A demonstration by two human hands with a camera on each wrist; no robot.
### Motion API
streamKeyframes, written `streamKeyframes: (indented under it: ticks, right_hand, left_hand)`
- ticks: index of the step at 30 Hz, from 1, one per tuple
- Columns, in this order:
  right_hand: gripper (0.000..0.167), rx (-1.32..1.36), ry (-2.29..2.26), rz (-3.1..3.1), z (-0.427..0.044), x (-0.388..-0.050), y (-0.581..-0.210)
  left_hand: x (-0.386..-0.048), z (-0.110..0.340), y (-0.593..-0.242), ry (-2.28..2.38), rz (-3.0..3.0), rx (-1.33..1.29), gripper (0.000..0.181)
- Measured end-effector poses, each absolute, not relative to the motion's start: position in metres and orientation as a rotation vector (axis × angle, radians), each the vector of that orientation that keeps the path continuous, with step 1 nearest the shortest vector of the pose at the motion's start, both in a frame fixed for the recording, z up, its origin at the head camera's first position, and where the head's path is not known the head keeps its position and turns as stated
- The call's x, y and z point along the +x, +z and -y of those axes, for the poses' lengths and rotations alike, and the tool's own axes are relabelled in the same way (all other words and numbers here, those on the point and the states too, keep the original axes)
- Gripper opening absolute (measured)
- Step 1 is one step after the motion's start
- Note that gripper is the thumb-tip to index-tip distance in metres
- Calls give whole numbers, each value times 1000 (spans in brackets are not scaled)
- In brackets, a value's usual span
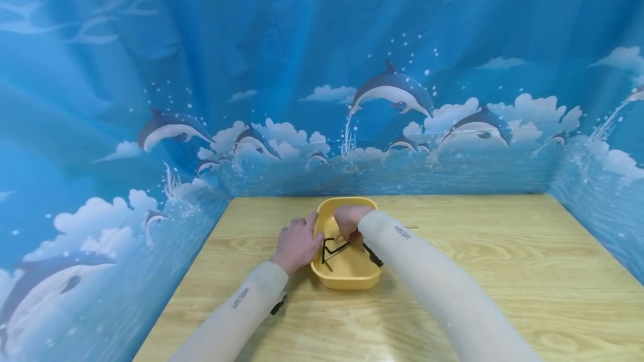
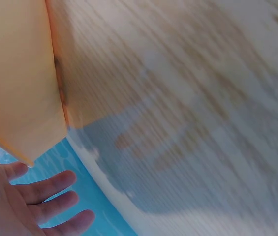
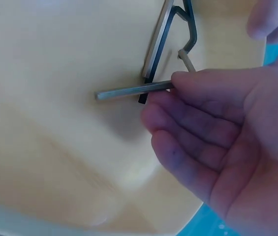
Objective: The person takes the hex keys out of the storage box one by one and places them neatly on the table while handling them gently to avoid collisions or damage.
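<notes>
- Pinching a silver metal rod between the thumb and fingers of the right hand, inside a yellow tray, with its other end hidden by the grasp.
- Crossing, as seen from the right wrist, over the lower end of a dark rod.
- Lying close by in the tray: a silver rod alongside the dark one, plus a bent black key.
- Resting the left hand at the tray's left rim, with fingers loosely spread and relaxed.
- Standing on a wood-grain desk, well within its edges.
- Lying right of the tray, near the right sleeve: thin metallic pieces, too small to identify.
- Hanging behind: a blue dolphin-printed backdrop.
</notes>
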State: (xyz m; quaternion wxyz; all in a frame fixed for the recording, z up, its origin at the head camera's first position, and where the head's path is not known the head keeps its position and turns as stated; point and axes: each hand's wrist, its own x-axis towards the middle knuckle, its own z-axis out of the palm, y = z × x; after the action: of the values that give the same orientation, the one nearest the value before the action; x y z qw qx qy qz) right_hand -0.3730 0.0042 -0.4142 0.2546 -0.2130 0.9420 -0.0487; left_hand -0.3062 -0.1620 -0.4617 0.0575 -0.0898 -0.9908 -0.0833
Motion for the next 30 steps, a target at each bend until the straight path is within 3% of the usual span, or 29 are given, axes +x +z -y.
streamKeyframes:
  ticks: [13,30]
  right_hand:
    - [24,-819,-299,-2597,-22,-373,-405]
    - [9,-949,-814,-2584,-49,-352,-390]
  left_hand:
    - [-303,162,-462,-278,2992,-271,56]
    - [-304,161,-459,-262,3009,-245,58]
